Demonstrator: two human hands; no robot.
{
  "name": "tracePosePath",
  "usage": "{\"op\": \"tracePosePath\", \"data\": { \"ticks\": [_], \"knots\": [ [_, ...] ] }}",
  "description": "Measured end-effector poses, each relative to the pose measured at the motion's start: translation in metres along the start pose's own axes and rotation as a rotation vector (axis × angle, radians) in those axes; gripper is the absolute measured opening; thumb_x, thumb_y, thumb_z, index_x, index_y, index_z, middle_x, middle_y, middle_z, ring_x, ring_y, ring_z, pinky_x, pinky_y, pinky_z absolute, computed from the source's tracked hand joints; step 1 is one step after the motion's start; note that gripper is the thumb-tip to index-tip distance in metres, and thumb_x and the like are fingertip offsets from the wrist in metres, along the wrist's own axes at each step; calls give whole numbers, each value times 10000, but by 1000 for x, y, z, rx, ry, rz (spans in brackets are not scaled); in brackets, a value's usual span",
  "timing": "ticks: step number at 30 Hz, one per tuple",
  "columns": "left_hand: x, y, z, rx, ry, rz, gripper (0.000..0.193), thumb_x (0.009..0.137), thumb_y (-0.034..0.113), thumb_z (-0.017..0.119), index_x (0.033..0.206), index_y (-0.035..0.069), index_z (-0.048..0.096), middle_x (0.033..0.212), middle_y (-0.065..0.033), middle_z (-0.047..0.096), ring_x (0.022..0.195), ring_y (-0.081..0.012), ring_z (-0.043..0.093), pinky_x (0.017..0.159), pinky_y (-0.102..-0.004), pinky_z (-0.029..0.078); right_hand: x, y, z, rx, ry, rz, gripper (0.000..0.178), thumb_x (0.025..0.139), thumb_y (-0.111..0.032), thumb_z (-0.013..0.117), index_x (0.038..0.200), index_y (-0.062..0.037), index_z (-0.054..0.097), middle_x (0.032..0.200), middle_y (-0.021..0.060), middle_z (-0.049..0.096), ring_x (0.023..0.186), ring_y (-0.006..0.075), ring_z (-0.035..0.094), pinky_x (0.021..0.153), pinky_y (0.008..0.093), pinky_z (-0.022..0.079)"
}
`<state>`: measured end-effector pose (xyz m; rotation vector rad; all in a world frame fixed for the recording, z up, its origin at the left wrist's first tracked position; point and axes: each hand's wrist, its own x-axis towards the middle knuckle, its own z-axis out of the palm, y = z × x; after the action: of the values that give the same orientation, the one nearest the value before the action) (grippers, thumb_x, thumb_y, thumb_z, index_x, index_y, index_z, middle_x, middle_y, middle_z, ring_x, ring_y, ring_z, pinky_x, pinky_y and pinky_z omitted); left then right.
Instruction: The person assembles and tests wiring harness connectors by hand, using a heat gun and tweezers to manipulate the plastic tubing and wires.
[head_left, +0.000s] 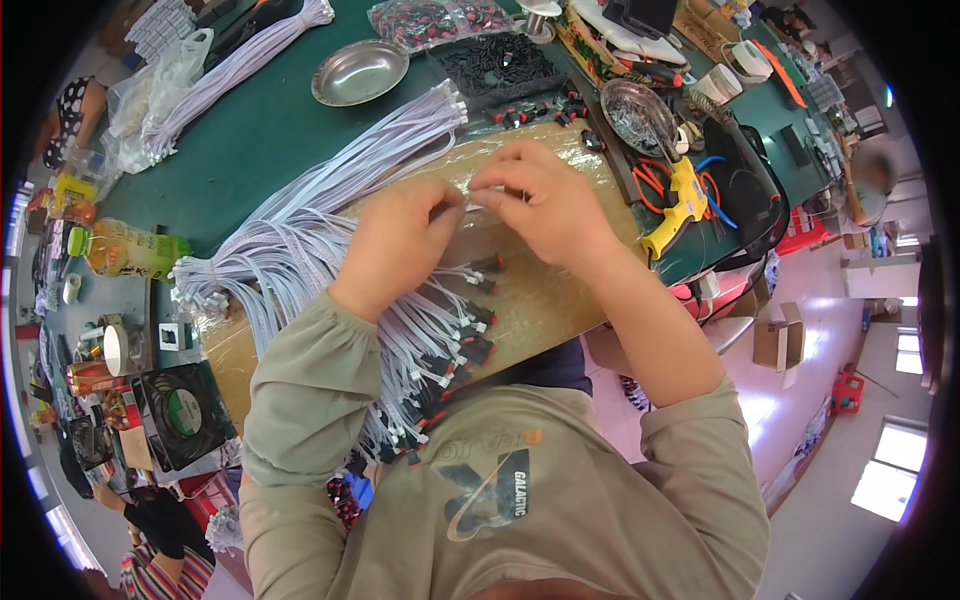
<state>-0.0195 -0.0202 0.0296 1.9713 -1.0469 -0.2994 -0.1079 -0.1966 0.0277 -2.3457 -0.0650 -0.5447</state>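
Over a brown board (545,320) my left hand (400,235) and my right hand (540,195) meet with their fingertips almost touching. Both hands are closed in a pinch. Something thin and pale shows between them, too small to name. Beneath and beside my left forearm lies a large fan of white cables (290,235). Many of their near ends carry black and red connectors (478,345). Another part of the white cable bundle (400,130) stretches toward the far side, with small white plugs at its tips.
Beyond my hands stand a metal dish (360,73), a tray of small black parts (500,65) and a bag of red-and-black parts (440,20). A yellow glue gun (680,205) lies right. At left are a drink bottle (130,248) and a black fan (182,415). Other people work nearby.
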Motion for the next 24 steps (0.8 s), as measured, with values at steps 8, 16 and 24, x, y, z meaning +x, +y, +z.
{"op": "tracePosePath", "data": {
  "ticks": [8, 16, 24],
  "knots": [
    [-11, -39, 2, -495, -33, -197, 113, 833, 58, 597, 922, 1, 636, 758, -79, 634, 683, -188, 609, 633, -302, 460, 50, -13, 8, -250, -281, -331, 177, 866, -248, 606, 980, -130, 674, 980, 62, 627, 871, 255, 623, 755, 359, 505],
    [-3, -44, -8, -1096, -16, -358, 110, 849, 13, 634, 950, -4, 593, 789, -33, 599, 653, -107, 556, 595, -237, 426, 148, 81, 11, -679, -237, 205, 330, 845, -290, 638, 1145, -152, 651, 1010, 100, 682, 954, 271, 645, 827, 384, 501],
    [-3, -48, -12, -1146, 9, -400, 110, 857, 52, 655, 942, 27, 590, 802, -34, 609, 645, -103, 565, 590, -232, 441, 167, 87, 23, -757, -415, 268, 262, 814, -178, 596, 1054, -196, 700, 1040, 67, 687, 967, 271, 647, 821, 402, 519]
  ]
}}
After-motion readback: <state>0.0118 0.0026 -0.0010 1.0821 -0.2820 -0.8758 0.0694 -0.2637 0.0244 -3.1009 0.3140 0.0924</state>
